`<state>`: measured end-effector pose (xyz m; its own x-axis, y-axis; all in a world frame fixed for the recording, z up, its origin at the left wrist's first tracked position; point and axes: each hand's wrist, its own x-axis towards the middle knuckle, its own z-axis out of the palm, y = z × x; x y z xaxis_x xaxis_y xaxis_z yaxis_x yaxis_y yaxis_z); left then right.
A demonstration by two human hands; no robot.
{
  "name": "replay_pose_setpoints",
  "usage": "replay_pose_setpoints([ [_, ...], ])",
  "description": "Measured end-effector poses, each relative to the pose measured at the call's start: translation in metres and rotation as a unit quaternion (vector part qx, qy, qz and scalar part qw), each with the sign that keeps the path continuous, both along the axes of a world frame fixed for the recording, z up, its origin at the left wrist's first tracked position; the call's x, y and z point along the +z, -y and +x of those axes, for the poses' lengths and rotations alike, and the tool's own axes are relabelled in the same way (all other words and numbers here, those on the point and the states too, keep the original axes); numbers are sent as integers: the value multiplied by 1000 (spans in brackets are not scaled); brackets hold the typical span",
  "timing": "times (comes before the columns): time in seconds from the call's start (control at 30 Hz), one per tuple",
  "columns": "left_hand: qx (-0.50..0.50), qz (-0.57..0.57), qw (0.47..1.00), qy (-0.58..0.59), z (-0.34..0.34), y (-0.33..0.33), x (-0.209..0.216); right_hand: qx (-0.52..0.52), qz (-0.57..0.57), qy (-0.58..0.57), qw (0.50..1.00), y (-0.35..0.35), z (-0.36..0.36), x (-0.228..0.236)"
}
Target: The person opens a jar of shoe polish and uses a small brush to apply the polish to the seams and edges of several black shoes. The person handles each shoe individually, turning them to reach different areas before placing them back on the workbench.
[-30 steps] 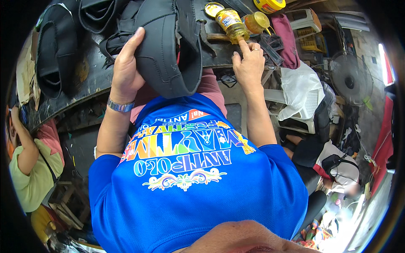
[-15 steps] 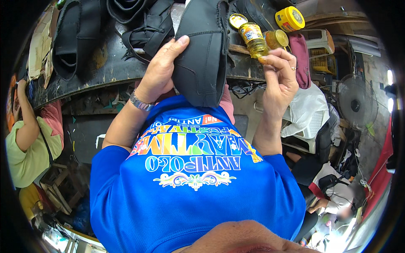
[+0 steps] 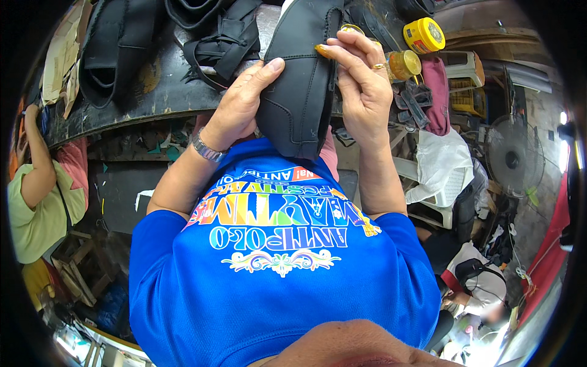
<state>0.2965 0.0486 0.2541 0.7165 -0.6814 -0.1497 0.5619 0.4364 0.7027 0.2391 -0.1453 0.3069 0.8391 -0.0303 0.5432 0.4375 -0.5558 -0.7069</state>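
Note:
My left hand (image 3: pixel 246 95) is closed on a black shoe upper (image 3: pixel 293 82) with stitched seams, its thumb lying on the near face. The upper stands tilted above my lap at the table edge, its far end cut off by the top of the view. My right hand (image 3: pixel 365 92) is at the right side of the upper, fingers bent but apart, with nothing held in them. Amber, sticky-looking paste coats its index fingertip, which is at the upper's stitched right edge. Behind that hand, a glass jar (image 3: pixel 403 65) of amber paste is partly covered.
Other black uppers (image 3: pixel 119 52) and a bundle of black straps (image 3: pixel 223 46) lie on the dark worktable (image 3: pixel 137 115). A yellow tub (image 3: pixel 424 35) stands at the far right. A white plastic stool (image 3: pixel 449 192) and a fan (image 3: pixel 515 150) are at right; another person (image 3: pixel 46 196) sits at left.
My right hand has moved left from the amber jar to the upper's right edge, its index fingertip coated. My left hand keeps its hold on the upper, which has shifted slightly.

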Motion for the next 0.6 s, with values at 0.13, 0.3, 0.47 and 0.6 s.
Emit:
replay_pose_setpoints([
  [0.13, -4, -3, 1000, 5, 0, 0, 0, -16, -33, 2, 999, -1, 1, 0],
  [0.3, 5, 14, 1000, 7, -2, 1, 3, -32, -59, 14, 998, -3, 0, 0],
  [0.47, 33, 0, 999, -21, -4, 2, 7, -13, -91, 50, 995, -2, -1, -2],
  [0.6, 26, 5, 999, -29, -3, 1, 7, -4, -101, 46, 994, -1, -6, -5],
])
